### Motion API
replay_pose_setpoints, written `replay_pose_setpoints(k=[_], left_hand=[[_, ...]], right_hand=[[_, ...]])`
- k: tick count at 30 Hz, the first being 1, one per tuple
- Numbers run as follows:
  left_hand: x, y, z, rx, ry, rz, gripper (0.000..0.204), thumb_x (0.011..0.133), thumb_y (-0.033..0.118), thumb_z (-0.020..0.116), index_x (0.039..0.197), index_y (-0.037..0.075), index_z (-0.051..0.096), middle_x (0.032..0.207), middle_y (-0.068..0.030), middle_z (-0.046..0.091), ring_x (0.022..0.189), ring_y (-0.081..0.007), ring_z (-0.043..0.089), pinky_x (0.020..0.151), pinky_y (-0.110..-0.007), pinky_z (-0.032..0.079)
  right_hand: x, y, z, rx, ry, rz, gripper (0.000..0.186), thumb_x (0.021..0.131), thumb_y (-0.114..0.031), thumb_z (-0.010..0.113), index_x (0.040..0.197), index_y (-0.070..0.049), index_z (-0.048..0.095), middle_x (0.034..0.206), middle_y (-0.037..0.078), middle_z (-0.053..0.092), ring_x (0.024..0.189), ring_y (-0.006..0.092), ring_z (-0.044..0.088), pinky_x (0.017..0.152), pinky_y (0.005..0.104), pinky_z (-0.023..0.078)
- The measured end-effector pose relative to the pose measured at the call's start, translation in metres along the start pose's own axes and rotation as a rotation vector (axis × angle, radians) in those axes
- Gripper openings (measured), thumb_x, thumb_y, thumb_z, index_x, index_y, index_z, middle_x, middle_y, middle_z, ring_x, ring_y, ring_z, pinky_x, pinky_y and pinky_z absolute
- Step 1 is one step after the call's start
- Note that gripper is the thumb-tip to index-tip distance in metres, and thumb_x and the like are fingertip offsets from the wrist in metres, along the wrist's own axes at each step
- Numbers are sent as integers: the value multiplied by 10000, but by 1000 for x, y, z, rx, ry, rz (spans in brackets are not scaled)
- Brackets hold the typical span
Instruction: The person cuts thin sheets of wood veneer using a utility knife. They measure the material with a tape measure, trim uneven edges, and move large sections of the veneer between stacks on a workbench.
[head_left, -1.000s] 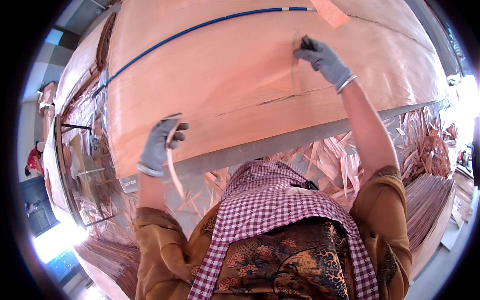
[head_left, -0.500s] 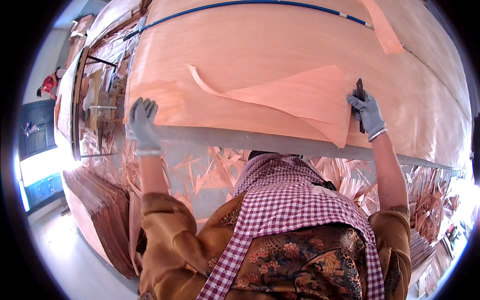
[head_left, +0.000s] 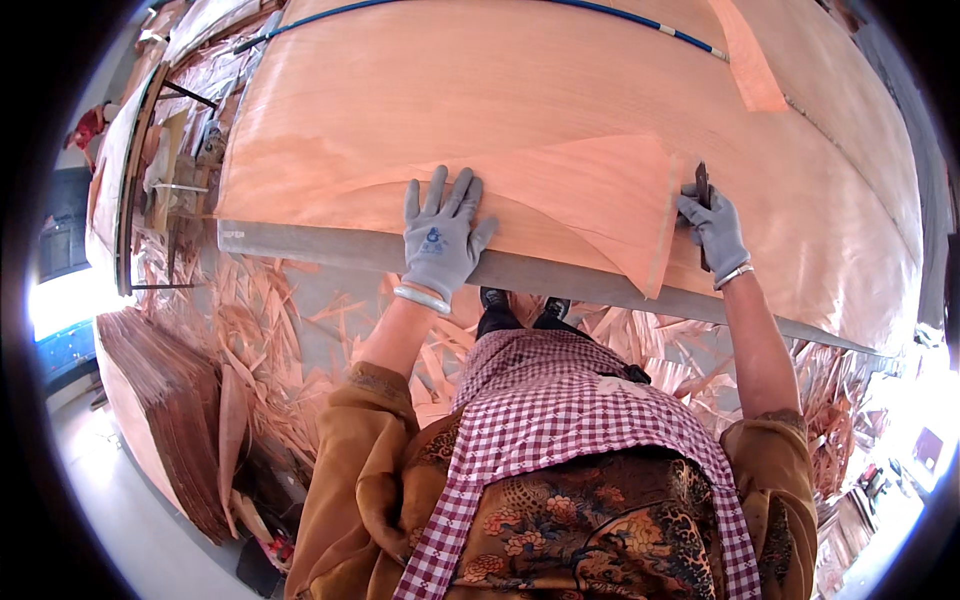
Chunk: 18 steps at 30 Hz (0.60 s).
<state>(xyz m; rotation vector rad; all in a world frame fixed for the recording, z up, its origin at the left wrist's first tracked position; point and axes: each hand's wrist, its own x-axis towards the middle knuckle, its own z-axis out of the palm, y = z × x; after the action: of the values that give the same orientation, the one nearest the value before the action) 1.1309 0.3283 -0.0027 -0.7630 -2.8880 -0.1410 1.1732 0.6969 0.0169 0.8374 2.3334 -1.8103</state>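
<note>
My left hand (head_left: 440, 232), in a grey glove, lies palm down with its fingers stretched out on the near edge of a large pinkish-tan wood veneer sheet (head_left: 450, 90). Under its fingertips runs the narrow end of a loose, tapering veneer piece (head_left: 600, 190), which widens toward the right. Beside that piece's wide end, my right hand (head_left: 716, 235) is closed round a dark, slim utility knife (head_left: 703, 185), held upright just above the sheet. The palm side of its grip is partly hidden.
A blue rod (head_left: 600, 13) with white bands lies across the far part of the sheet, near a hanging veneer strip (head_left: 750, 60). A grey metal edge (head_left: 330, 245) borders the work surface. Veneer scraps (head_left: 290, 330) cover the floor; a stack of sheets (head_left: 165, 410) stands left. A person in red (head_left: 88, 128) is far left.
My left hand has moved right and come down flat on the veneer. The loose piece's curled narrow end now lies flatter. My right hand still grips the knife.
</note>
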Motion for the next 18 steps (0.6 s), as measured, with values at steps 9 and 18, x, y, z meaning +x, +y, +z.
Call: replay_pose_setpoints(k=[9, 18], left_hand=[[38, -5, 18, -472, 30, -380, 206, 787, 123, 630, 993, 132, 628, 1030, -84, 594, 1011, -305, 507, 851, -397, 428], [45, -4, 26, -533, 41, -510, 244, 765, 106, 645, 1007, 125, 620, 1068, -90, 574, 1047, -308, 492, 886, -369, 440]], right_hand=[[-15, -58, 56, -392, -572, -326, 223, 935, -223, 486, 1055, -43, 538, 687, 35, 571, 571, 127, 540, 513, 299, 423], [0, -75, 182, -1331, -589, -566, 316, 943, -341, 405, 950, -39, 499, 796, 190, 648, 768, 369, 635, 654, 459, 473]])
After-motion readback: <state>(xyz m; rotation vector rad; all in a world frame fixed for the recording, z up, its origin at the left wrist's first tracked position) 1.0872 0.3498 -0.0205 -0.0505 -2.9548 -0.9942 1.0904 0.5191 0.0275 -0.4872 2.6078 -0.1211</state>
